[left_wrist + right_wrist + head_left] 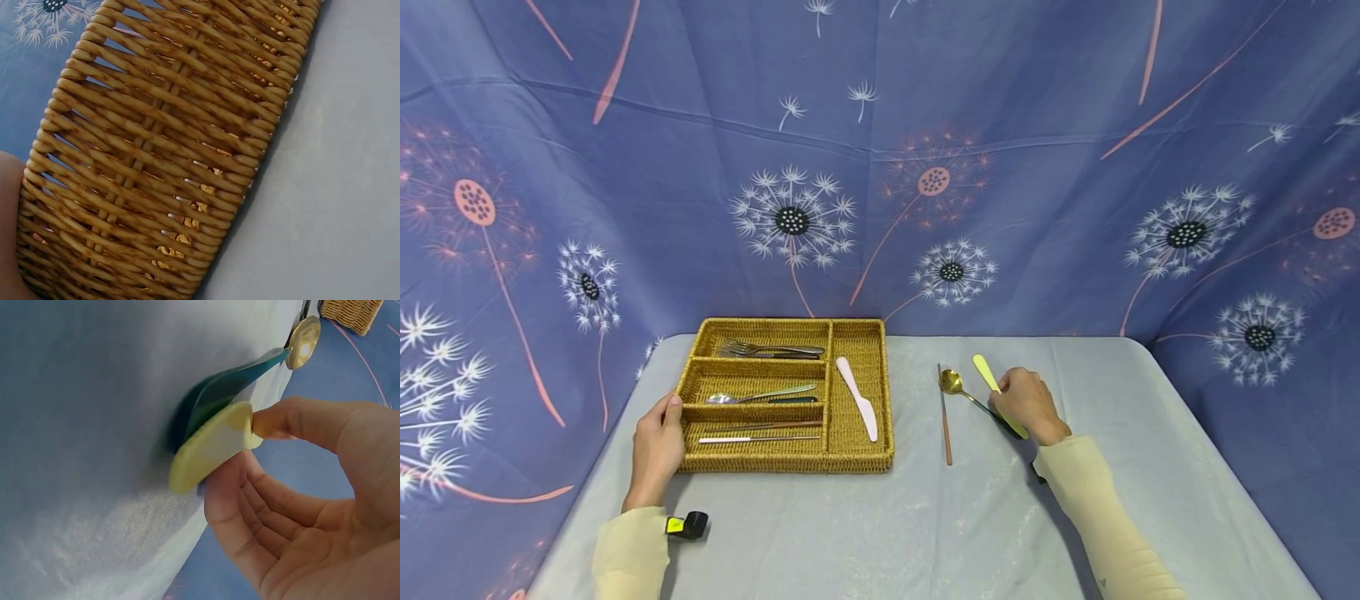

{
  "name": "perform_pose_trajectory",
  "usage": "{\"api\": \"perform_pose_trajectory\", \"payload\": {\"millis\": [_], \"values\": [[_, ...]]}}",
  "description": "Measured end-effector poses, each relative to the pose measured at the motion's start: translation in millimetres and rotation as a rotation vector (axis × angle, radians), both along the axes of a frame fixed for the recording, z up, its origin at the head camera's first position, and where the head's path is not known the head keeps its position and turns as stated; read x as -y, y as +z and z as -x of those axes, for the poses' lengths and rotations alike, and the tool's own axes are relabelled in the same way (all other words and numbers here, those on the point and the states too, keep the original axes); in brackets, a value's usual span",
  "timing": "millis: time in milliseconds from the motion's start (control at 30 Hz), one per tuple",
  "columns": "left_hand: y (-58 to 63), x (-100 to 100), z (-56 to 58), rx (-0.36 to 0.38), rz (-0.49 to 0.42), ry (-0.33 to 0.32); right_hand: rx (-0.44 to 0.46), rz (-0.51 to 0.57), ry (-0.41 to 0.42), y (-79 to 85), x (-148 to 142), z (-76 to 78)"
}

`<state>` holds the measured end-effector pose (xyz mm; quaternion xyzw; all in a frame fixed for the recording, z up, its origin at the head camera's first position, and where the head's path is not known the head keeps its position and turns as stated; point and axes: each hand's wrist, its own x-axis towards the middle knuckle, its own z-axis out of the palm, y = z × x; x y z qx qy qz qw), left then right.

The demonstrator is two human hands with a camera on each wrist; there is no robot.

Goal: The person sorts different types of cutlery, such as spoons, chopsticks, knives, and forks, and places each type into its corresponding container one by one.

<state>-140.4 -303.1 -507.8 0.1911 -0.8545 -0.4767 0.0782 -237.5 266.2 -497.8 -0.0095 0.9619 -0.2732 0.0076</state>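
My right hand (pixel 1028 404) pinches a yellow butter knife (pixel 986 372) between thumb and fingers, at the right of the table. In the right wrist view the butter knife's broad end (pixel 209 450) overlaps the dark green handle (pixel 228 387) of a gold spoon (pixel 952 382). To the spoon's left lies a thin chopstick-like stick (pixel 948 442) with a brown end. At the left, my left hand (pixel 657 446) holds the side rim of a woven cutlery basket (pixel 790 463), thumb over the edge. The left wrist view is mostly filled by the basket's side wall (pixel 156 137).
Inside the divided basket, forks (pixel 745 347) lie at the back, spoons (pixel 724 399) in the middle and chopsticks (pixel 730 439) in front. A pink butter knife (pixel 857 398) lies in the right compartment. Patterned blue cloth (pixel 1037 167) hangs behind the white-covered table (pixel 865 533).
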Motion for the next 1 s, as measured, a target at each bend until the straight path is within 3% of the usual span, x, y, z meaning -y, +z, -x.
{"api": "perform_pose_trajectory", "payload": {"millis": [500, 767, 1000], "values": [[-0.4, 0, 0.0, -0.009, 0.003, 0.006, -0.015, 0.005, -0.018, 11.3, 0, -12.2], [-0.1, 0, -0.5, -0.002, 0.003, 0.006, -0.047, 0.053, 0.020, 33.3, 19, -24.6], [0.0, 0, -0.5, 0.001, -0.001, 0.007, -0.065, 0.101, 0.108, 54.9, 46, -32.8]]}}
